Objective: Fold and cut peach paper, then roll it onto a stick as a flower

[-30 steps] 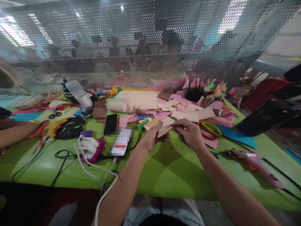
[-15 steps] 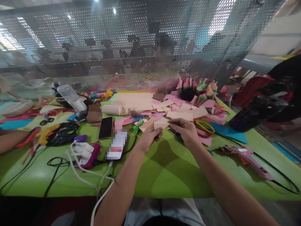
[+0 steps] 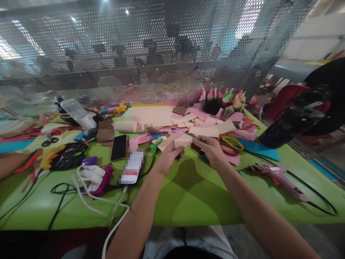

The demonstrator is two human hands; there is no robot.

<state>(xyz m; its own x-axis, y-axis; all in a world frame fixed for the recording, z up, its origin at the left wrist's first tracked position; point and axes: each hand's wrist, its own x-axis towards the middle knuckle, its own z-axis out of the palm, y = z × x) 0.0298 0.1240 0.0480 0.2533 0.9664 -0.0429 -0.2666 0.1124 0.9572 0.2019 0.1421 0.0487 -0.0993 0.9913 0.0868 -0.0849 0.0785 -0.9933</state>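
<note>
A small cream-coloured strip, paper or foam sheet, (image 3: 183,141) is stretched between my two hands above the green table. My left hand (image 3: 172,153) pinches its left end, fingers curled. At the other end, my right hand (image 3: 207,145) closes thumb and forefinger on the right edge. Just behind lie pink and cream cut sheets (image 3: 205,131) in a loose heap. A small green piece (image 3: 156,144) rests to the left of my left hand. Yellow-handled scissors (image 3: 234,142) lie right of my right hand.
A pink glue gun (image 3: 285,181) with its cord lies at right, near a dark bottle (image 3: 289,122). Left are two phones (image 3: 119,147), a magenta power strip (image 3: 101,181) and white cables. Swirled pink and green pieces (image 3: 212,95) stand at the back. Another person's arm (image 3: 12,163) reaches in from the left.
The view has shifted slightly, so the table's things appear a little further left. Both hands keep their pinch on the cream strip, nearly unmoved.
</note>
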